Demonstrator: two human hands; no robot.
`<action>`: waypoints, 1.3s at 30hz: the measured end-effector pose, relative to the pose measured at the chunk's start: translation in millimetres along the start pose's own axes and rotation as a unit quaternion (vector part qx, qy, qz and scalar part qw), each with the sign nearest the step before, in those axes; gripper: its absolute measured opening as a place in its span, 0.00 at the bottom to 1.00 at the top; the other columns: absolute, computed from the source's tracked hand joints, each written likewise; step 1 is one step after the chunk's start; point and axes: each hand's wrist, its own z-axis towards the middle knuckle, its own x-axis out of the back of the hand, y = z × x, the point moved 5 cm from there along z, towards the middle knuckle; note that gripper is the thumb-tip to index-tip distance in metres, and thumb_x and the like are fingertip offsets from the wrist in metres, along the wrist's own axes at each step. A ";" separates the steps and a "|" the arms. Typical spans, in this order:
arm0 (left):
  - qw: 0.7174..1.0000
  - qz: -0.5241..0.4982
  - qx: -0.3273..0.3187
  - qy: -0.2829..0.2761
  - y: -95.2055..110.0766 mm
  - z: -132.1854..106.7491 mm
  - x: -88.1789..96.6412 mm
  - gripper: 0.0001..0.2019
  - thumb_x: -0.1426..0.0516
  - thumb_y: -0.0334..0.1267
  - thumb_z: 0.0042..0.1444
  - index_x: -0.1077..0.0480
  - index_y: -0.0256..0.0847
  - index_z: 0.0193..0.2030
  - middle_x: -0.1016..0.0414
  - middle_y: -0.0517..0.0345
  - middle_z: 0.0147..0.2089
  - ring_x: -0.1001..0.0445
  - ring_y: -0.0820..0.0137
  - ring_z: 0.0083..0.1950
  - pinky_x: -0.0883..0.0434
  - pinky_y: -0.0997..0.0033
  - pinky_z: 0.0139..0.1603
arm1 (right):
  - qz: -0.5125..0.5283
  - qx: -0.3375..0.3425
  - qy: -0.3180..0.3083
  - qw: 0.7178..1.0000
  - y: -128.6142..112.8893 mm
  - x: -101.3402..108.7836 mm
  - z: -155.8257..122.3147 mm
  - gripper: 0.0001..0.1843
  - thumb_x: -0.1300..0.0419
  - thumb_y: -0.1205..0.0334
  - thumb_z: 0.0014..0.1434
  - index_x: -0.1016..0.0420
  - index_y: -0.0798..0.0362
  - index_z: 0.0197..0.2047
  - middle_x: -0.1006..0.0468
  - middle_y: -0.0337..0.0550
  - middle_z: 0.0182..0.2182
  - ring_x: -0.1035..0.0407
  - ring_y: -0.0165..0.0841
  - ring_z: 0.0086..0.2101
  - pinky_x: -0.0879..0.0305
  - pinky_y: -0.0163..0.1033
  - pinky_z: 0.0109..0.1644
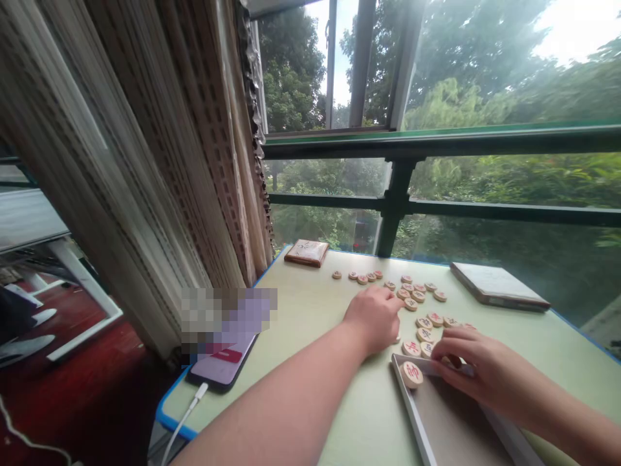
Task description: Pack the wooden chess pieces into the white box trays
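Note:
Round wooden chess discs (412,296) with red and dark characters lie scattered on the pale green table (315,336). My left hand (374,317) rests knuckles-up among them, fingers curled toward the discs; what it holds, if anything, is hidden. My right hand (468,366) lies on the far rim of a shallow grey tray (436,421), fingers bent over the edge, touching discs beside it. One disc (412,374) with a red character sits in the tray's far left corner.
A smartphone (224,366) with a white cable lies at the table's left edge. A small brown box (306,252) sits at the back, a flat closed board or case (499,285) at the back right. Curtains hang on the left, window behind.

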 end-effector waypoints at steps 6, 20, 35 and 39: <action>0.997 0.019 -0.004 -0.076 1.4 2.1 -9.6 0.12 0.51 0.36 0.55 0.27 0.38 0.38 0.27 0.51 0.42 0.32 0.63 0.44 0.33 0.62 0.47 | 0.001 -0.005 -0.010 1.000 -5.4 -6.0 -1.2 0.12 0.46 0.57 0.57 0.28 0.51 0.26 0.29 0.41 0.22 0.36 0.28 0.22 0.40 0.33 0.26; 0.990 -0.009 0.073 -0.123 -9.9 0.5 -7.7 0.19 0.55 0.48 0.58 0.29 0.40 0.42 0.28 0.50 0.41 0.28 0.64 0.40 0.31 0.66 0.40 | 0.049 -0.141 0.015 0.989 7.0 6.8 2.9 0.18 0.52 0.53 0.59 0.24 0.52 0.31 0.26 0.46 0.28 0.33 0.33 0.28 0.37 0.37 0.33; 0.920 -0.300 0.134 -0.215 -30.9 -4.1 -12.2 0.20 0.45 0.41 0.49 0.28 0.34 0.48 0.28 0.51 0.38 0.33 0.73 0.31 0.35 0.73 0.30 | -0.010 -0.061 -0.004 0.998 16.2 4.2 -0.3 0.10 0.44 0.62 0.54 0.22 0.51 0.37 0.23 0.45 0.35 0.33 0.36 0.37 0.37 0.40 0.44; 0.921 -0.296 0.137 -0.213 -34.5 -4.0 -12.8 0.19 0.45 0.41 0.50 0.28 0.37 0.48 0.28 0.54 0.39 0.35 0.75 0.30 0.36 0.74 0.30 | -0.034 -0.095 0.010 0.995 26.9 4.6 -0.3 0.10 0.45 0.68 0.53 0.22 0.52 0.35 0.22 0.44 0.32 0.33 0.36 0.37 0.36 0.39 0.43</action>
